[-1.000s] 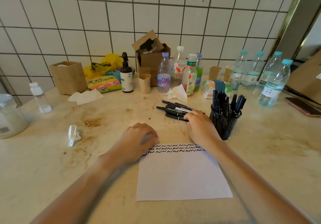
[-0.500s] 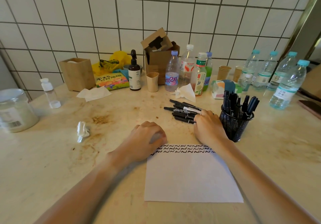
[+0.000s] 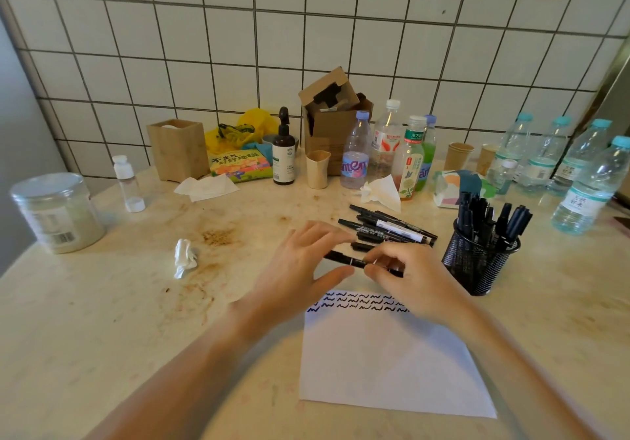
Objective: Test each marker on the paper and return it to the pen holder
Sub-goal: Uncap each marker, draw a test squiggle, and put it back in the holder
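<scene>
My right hand (image 3: 412, 277) pinches a black marker (image 3: 344, 258) that lies level just above the top edge of the white paper (image 3: 392, 364). My left hand (image 3: 300, 269) is at the marker's left end, its fingers spread behind it and its thumb below; whether it grips the cap I cannot tell. Two rows of dark squiggles (image 3: 358, 303) run along the paper's far edge. A pile of several black markers (image 3: 392, 228) lies behind my hands. To the right stands the black mesh pen holder (image 3: 477, 262), filled with several markers.
Several water bottles (image 3: 586, 187) stand at the right, more bottles (image 3: 385, 149) and a cardboard box (image 3: 327, 115) at the back. A crumpled tissue (image 3: 184, 257) lies at the left, a plastic jar (image 3: 58, 211) at the far left. A tiled wall closes the back.
My right hand has lifted one marker out of the pile and brought it toward me. My left hand left the paper's corner, opened, and rose to the marker's left end.
</scene>
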